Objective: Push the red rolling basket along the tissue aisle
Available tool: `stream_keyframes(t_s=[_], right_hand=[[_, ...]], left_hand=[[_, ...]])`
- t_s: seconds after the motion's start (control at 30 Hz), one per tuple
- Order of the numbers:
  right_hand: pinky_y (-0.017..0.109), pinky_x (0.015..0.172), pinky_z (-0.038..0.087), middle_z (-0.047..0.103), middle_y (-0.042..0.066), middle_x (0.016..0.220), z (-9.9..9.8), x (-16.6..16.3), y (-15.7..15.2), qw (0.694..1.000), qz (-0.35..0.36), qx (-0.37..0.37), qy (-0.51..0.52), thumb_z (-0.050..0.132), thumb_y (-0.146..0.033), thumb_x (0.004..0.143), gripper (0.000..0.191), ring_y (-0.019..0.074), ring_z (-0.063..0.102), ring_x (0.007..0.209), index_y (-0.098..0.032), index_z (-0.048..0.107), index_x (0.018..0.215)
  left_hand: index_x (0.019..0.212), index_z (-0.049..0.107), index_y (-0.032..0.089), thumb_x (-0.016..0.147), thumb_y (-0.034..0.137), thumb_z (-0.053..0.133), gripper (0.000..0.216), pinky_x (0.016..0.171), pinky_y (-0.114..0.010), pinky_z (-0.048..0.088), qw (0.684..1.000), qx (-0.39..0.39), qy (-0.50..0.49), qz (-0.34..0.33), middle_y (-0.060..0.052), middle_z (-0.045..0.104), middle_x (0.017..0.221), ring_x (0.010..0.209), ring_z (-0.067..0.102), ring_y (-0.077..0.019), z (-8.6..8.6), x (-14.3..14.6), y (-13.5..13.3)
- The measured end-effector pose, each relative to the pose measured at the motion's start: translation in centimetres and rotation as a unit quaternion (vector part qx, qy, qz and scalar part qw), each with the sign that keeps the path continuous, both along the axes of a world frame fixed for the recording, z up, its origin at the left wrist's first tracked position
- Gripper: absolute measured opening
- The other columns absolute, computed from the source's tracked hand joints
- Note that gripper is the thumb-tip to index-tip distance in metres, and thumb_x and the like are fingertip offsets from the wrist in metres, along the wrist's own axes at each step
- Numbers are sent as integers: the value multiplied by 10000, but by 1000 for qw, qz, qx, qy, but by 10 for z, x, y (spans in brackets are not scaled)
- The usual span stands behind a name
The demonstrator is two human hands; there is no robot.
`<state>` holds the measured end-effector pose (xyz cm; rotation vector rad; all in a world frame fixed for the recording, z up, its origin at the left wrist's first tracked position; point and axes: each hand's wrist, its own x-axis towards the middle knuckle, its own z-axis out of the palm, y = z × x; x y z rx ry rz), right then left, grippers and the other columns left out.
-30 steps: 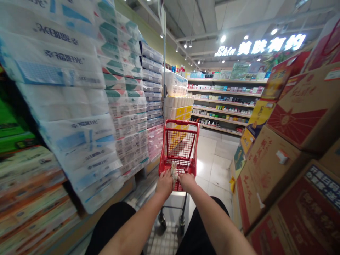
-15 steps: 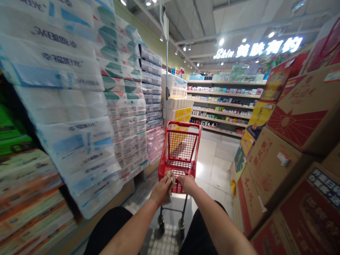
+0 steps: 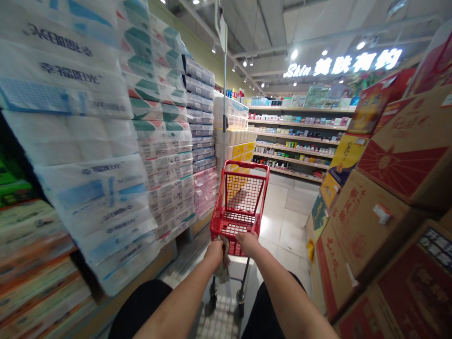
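Note:
A small red shopping cart [image 3: 243,193] with a mesh basket and dark wheels stands on the floor right in front of me. At its near end, my left hand [image 3: 213,254] is closed round a crumpled, greyish-beige cloth [image 3: 223,268]. The cloth hangs down beside the near rim, and part of it touches the red plastic. My right hand [image 3: 247,243] is closed on the cart's near rim, a little right of the cloth; its fingertips are partly hidden. No goods show in the basket.
Tall stacks of wrapped toilet-paper packs [image 3: 88,141] line the left side. Cardboard cartons [image 3: 367,221] are piled at the right. Behind the cart, pale floor tiles [image 3: 275,216] lead to stocked shelves [image 3: 293,136]. A thin metal pole [image 3: 224,94] rises beyond the cart.
My left hand has turned and dropped slightly, and the cloth has shifted lower along the near rim. My right hand stays at the rim. The view has moved slightly.

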<state>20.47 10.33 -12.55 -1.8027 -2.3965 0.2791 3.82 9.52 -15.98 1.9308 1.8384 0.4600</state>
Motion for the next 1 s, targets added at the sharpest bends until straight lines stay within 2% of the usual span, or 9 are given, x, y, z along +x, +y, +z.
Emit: stream_keyframes(t_s=[0.1, 0.2, 0.37, 0.47, 0.53, 0.67, 0.83, 1.0], right_hand=[[363, 902, 301, 709, 67, 966, -2, 0, 2, 1000, -2, 0, 6, 242, -334, 1002, 428, 203, 612, 936, -225, 654, 960], [367, 917, 291, 708, 64, 969, -5, 1, 4, 1000, -5, 2, 11, 251, -341, 1002, 423, 201, 609, 949, -228, 655, 948], [370, 935, 277, 708, 55, 952, -8, 0, 5, 1000, -9, 11, 16, 266, -344, 999, 414, 200, 603, 959, -230, 659, 935], [367, 925, 279, 710, 46, 931, -9, 1, 5, 1000, -3, 13, 12, 325, -344, 983, 365, 200, 607, 932, -229, 663, 907], [367, 927, 274, 709, 43, 929, -10, 1, 5, 1000, -2, 15, 9, 331, -338, 981, 360, 198, 608, 927, -226, 661, 894], [368, 937, 269, 709, 45, 940, -12, 2, 4, 1000, -9, 15, 5, 271, -320, 997, 406, 186, 605, 930, -221, 656, 915], [401, 961, 255, 706, 58, 1019, -8, 4, -1, 1000, 3, 8, -3, 276, -306, 991, 395, 207, 590, 1008, -220, 658, 937], [396, 938, 289, 705, 78, 1044, 1, 7, -9, 1000, 12, -5, -1, 136, -331, 1012, 546, 215, 596, 1024, -213, 667, 965]], left_hand=[[864, 719, 161, 783, 93, 526, 219, 754, -271, 438, 1000, -6, -5, -23, -111, 731, 947, 907, 661, -213, -3, 1, 4], [935, 711, 169, 821, 108, 471, 273, 804, -283, 436, 999, 9, -5, -40, -106, 719, 1003, 960, 645, -210, -6, 1, 2], [832, 726, 158, 775, 110, 513, 226, 762, -287, 459, 995, -3, 0, -97, -99, 723, 876, 851, 658, -208, -6, 9, -5], [950, 716, 199, 817, 121, 465, 295, 875, -277, 437, 991, 31, -10, -130, -73, 704, 1050, 1013, 623, -187, -3, 19, -6], [981, 710, 204, 823, 124, 460, 307, 898, -291, 432, 990, 39, -8, -134, -77, 696, 1078, 1047, 613, -194, -2, 23, -5], [884, 727, 158, 823, 138, 469, 265, 802, -330, 466, 993, 21, 10, -116, -124, 721, 909, 899, 660, -231, -2, 23, -5], [899, 725, 179, 787, 135, 533, 227, 823, -288, 449, 989, 24, 13, -143, -91, 721, 985, 932, 649, -204, 2, 28, -7], [871, 738, 144, 768, 112, 519, 244, 766, -310, 452, 991, 8, 14, -131, -121, 731, 878, 856, 663, -233, 12, 31, -10]])
